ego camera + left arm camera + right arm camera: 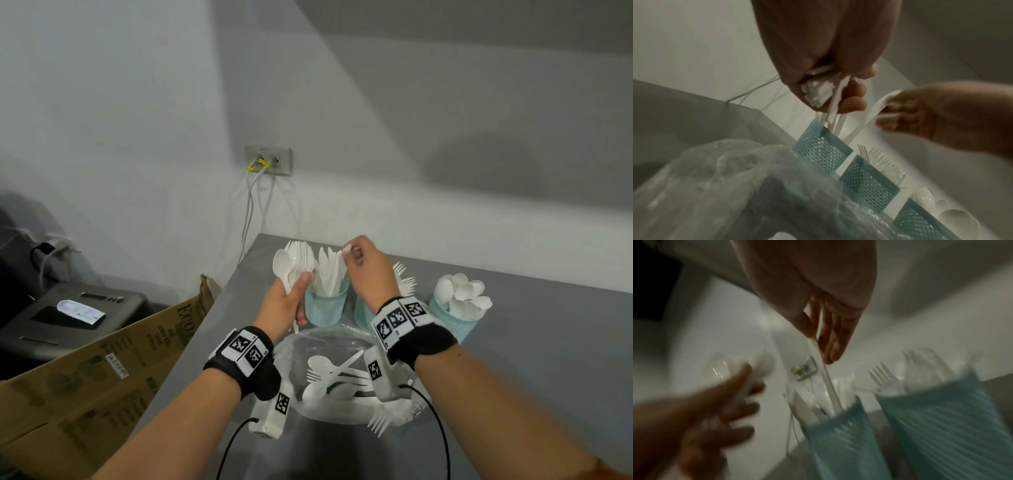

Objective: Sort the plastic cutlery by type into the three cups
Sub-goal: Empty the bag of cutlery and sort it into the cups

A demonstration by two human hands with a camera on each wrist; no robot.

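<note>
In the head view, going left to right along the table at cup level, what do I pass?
Left hand gripping a bundle of cutlery → knife cup → right hand pinching one white piece over it → fork cup, mostly hidden behind the right wrist → spoon cup.

White cutlery, three teal cups

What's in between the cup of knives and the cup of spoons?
The cup of forks, mostly hidden behind the right hand in the head view.
</note>
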